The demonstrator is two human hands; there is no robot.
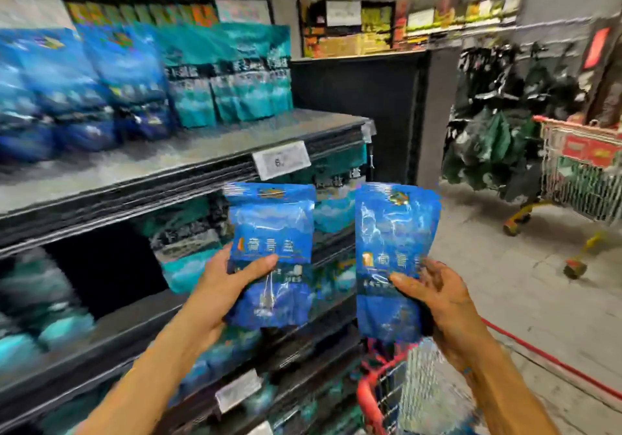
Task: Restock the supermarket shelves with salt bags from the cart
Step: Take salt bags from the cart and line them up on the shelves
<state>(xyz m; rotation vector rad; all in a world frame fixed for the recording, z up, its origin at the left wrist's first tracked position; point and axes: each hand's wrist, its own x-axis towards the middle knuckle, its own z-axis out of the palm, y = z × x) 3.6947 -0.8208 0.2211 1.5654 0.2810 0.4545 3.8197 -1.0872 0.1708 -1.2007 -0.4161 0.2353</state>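
Both hands are raised in front of the shelving, well apart, each clamped on its own bag. Left hand (225,279) grips a glossy blue plastic salt bag (272,252) by its lower half, thumb laid across the printed front and fingers hidden behind; the bag stands upright, just in front of the dark shelf edges. Right hand (441,295) holds a second glossy blue salt bag (393,259) of the same kind, thumb on the front and fingers curled round its right edge, also upright, directly above the red-rimmed wire shopping cart (387,397) at the bottom of the view.

On the left, the grey upper shelf board (202,151) carries a row of blue bags (84,91) leaning back, and beside them a row of teal bags (235,77). A white price tag (281,161) is fixed to that board's front edge. More teal and blue packs, blurred, fill the lower shelves (117,330). Across the pale floor (505,283), a second red wire cart (585,172) stands near a rack of dark hanging goods (498,104)
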